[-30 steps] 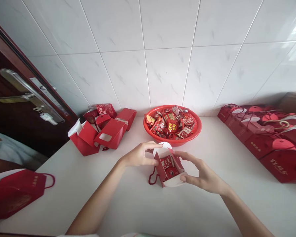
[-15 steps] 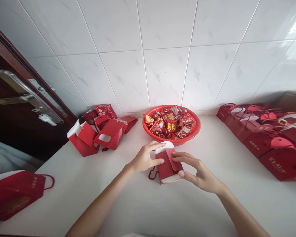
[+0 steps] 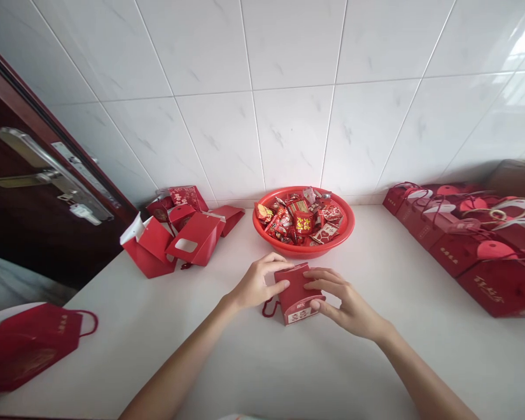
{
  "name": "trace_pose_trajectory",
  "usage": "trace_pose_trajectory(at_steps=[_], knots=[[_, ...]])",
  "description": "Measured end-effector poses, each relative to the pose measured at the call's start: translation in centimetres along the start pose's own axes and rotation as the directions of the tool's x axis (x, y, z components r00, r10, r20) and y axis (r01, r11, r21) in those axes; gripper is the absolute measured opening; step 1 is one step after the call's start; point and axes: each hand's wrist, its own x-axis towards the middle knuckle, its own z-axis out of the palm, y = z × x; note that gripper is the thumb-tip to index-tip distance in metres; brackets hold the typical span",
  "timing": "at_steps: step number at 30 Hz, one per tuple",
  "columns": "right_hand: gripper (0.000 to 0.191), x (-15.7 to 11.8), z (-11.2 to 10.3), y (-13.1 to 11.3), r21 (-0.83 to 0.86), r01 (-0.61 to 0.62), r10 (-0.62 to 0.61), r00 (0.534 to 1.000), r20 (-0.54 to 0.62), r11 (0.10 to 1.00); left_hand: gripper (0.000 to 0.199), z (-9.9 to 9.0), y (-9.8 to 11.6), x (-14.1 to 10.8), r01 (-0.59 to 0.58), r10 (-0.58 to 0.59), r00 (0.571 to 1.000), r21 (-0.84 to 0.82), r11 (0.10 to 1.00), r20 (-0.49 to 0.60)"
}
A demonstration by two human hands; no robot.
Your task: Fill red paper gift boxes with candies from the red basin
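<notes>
A small red paper gift box [image 3: 296, 291] rests on the white table between my two hands. Its near end shows a rounded flap with gold print above a pale patterned panel. My left hand [image 3: 259, 283] grips the box's left side, thumb on its upper face and fingers at the far end. On the right side, my right hand [image 3: 347, 303] holds it with bent fingers on top and the thumb at the near corner. A dark red cord [image 3: 269, 307] sticks out at the left of the box. The underside is hidden.
Behind the box stands a red plastic basket [image 3: 262, 232] of wrapped sweets [image 3: 304, 221]. Several opened red boxes [image 3: 196, 236] lie at the left. Rows of finished-looking red boxes [image 3: 481, 286] line the right. A red box with a cord handle [image 3: 39, 347] sits front left, near a door [image 3: 21, 227].
The box's end flaps have been folded: the white rounded flap at the far end no longer shows, and a printed rounded flap now covers the near end. My hands have stayed nearly in place.
</notes>
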Motion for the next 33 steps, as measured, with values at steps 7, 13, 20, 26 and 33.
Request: trace_pose_trajectory(at_steps=[7, 13, 20, 26, 33], knots=[[0.026, 0.2, 0.5, 0.0, -0.034, 0.024, -0.025, 0.999, -0.023, 0.999, 0.033, 0.5, -0.3, -0.3, -0.029, 0.029, 0.999, 0.008, 1.0, 0.023], [0.023, 0.2, 1.3, -0.2, 0.009, -0.039, 0.04, 0.992, -0.12, 0.999, 0.032, 0.6, -0.1, -0.4, -0.028, 0.028, 0.999, 0.018, 0.999, 0.018], [0.036, 0.1, 3.4, 0.7, 0.159, -0.284, 0.319, 0.908, -0.272, 0.945, 0.034, 1.2, 0.1, -0.6, 0.08, -0.082, 0.997, -0.08, 0.994, -0.012], [0.057, 0.3, 3.8, 1.8, 0.29, -0.35, 0.406, 0.9, -0.161, 0.891, 0.031, 2.0, 0.5, -0.7, 0.205, -0.215, 0.974, -0.13, 0.97, -0.065], [0.058, 0.8, 2.4, 2.1, 0.325, -0.483, 0.546, 0.826, -0.138, 0.813, 0.031, 2.0, 0.4, 0.2, 0.357, -0.367, 0.93, -0.324, 0.876, 0.032]])
